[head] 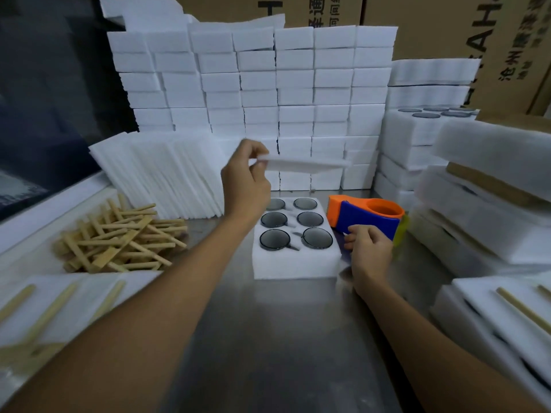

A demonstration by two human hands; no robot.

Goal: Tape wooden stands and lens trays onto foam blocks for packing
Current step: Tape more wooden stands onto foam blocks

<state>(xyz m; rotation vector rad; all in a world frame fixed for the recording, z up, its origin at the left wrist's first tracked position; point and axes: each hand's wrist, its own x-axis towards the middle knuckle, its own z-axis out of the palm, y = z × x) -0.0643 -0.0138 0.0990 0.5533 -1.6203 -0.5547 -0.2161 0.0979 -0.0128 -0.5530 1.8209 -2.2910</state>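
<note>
The lens tray [295, 251] is taken as landmark; it lies on the bench [283, 338], six lenses seated. Just right of it, the right hand [369, 248] is curled on the tape dispenser [368, 217]. Above and behind the tray, a thin foam sheet [307, 163] is pinched by the left hand [247, 180]. Risk is judged: the limp sheet, held at one end, could land skewed, leaving lenses exposed before taping. Sticks [119, 236] are piled well left.

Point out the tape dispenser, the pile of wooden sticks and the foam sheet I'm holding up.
tape dispenser [368, 219]: head view, blue side panel.
pile of wooden sticks [119, 236]: head view, middle of heap.
foam sheet [307, 163]: head view, sheet's middle.
</note>
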